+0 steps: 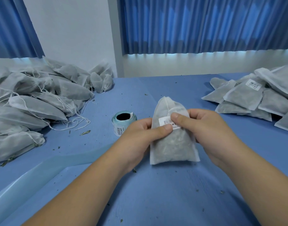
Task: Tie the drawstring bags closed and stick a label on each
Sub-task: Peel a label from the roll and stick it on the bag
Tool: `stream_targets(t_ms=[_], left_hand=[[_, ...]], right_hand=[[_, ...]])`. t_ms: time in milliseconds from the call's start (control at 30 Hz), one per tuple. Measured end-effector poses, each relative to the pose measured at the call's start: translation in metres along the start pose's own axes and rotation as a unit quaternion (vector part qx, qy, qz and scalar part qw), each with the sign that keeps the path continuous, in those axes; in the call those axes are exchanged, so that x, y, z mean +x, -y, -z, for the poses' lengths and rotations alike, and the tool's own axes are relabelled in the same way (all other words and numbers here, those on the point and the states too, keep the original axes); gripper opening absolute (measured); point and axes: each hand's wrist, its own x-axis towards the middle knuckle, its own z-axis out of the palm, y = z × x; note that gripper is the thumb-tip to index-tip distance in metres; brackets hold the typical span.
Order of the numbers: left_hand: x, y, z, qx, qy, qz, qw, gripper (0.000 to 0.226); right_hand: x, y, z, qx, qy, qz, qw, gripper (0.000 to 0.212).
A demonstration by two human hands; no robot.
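A white mesh bag (172, 144) filled with dried green leaves is held upright just above the middle of a blue table (156, 193), neck pointing away from the viewer. Its neck is gathered shut, and the string (168, 108) loops down the front. A white barcode label (166, 121) sits on the upper front of the bag.

The left hand (140, 132) grips the bag's left edge, fingers curled behind, thumb pressed on the label's lower edge. The right hand (205, 124) grips the right edge the same way, thumb on the label's right end. Both thumbs seem to be smoothing the label down, with the fingers behind giving something firm to press against.

A roll (125, 119) of labels lies just left of the hands, within easy reach. A heap (33, 98) of bags with loose strings covers the table's left side, probably waiting their turn. A stack (254, 98) of flatter bags lies at the right, one showing a label, likely the finished ones.

Leaf crumbs (85, 132) dot the table. Behind it are a white wall (71, 30) and closed blue curtains (205, 25).
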Motion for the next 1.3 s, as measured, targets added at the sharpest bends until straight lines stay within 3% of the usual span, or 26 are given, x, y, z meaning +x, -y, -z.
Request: stream_targets(t_ms=[100,200,367,467,667,900,1067,1167,1300], left_hand=[[0.000,0.002,-0.001,-0.018,0.016,0.009,1.000,0.029],[-0.002,0.000,-0.002,-0.038,0.004,0.011,0.999,0.036],[0.000,-0.003,-0.002,-0.030,-0.066,0.025,0.997,0.046],[0.000,-0.002,-0.003,-0.014,-0.078,0.018,0.997,0.044],[0.001,0.002,-0.003,-0.026,-0.014,0.027,0.999,0.032],[0.004,0.000,-0.004,-0.100,-0.049,-0.005,0.994,0.031],[0.016,-0.006,-0.017,-0.089,-0.141,-0.024,0.986,0.041],[0.027,-0.014,-0.036,-0.086,-0.147,-0.030,0.985,0.037],[0.045,-0.021,-0.079,-0.076,-0.094,0.004,0.993,0.040]], right_hand=[[0.001,0.000,-0.001,-0.022,-0.012,-0.003,1.000,0.023],[0.000,0.000,-0.001,-0.065,0.005,0.009,0.998,0.028],[-0.002,0.000,-0.002,-0.021,0.079,0.008,0.997,0.014],[0.000,-0.002,-0.002,-0.010,0.059,0.004,0.998,0.013],[0.006,-0.003,0.002,-0.008,-0.003,-0.010,1.000,0.030],[0.006,-0.001,0.005,-0.050,0.051,-0.025,0.997,0.037],[0.003,-0.002,0.015,0.030,0.136,-0.036,0.990,0.023],[0.001,-0.002,0.032,0.092,0.109,-0.043,0.989,0.023],[0.001,0.002,0.074,0.187,0.030,-0.042,0.981,0.012]])
